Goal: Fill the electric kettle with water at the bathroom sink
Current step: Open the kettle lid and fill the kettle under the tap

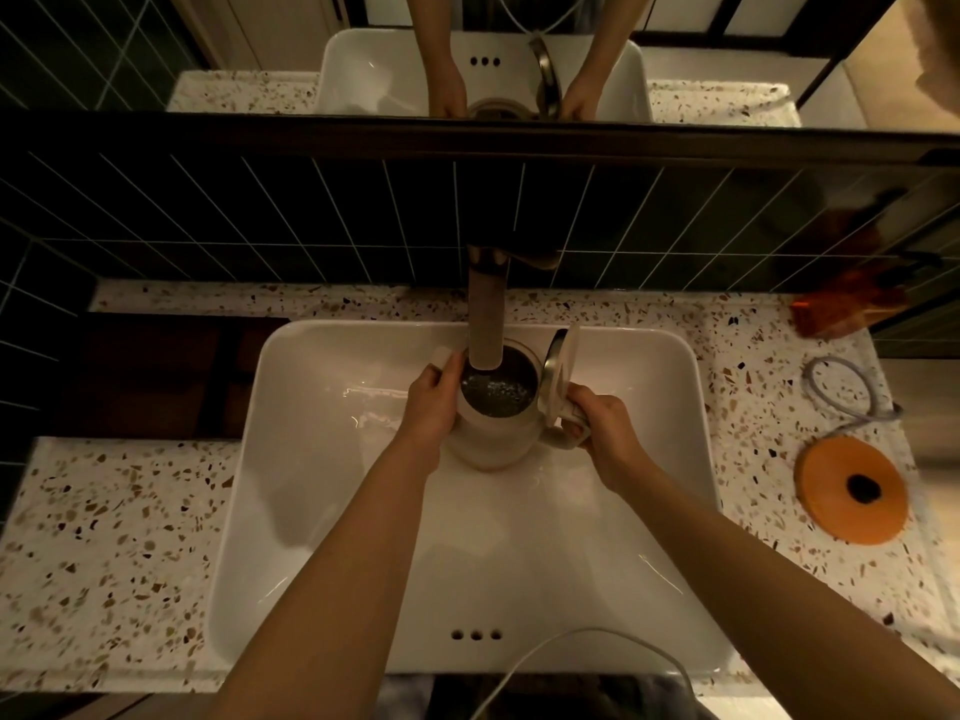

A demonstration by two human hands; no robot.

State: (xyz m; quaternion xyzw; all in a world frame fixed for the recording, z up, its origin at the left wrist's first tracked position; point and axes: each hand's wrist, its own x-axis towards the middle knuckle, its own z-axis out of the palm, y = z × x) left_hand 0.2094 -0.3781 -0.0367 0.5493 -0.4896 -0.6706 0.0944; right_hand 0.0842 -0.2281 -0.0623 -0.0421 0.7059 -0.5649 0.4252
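Note:
A white electric kettle [493,439] sits inside the white sink [311,511], right under the tap spout [487,314]. Its lid [558,376] is flipped up on the right side. Water with bubbles shows inside the kettle's dark opening. My left hand [434,407] wraps the kettle's left side. My right hand [605,433] grips the kettle's handle on the right.
An orange round kettle base [852,491] with its coiled cord [841,392] lies on the speckled counter [104,553] to the right. An amber container [847,309] stands at the back right. Dark tiles and a mirror rise behind the sink. A white cable [597,652] crosses the sink's front edge.

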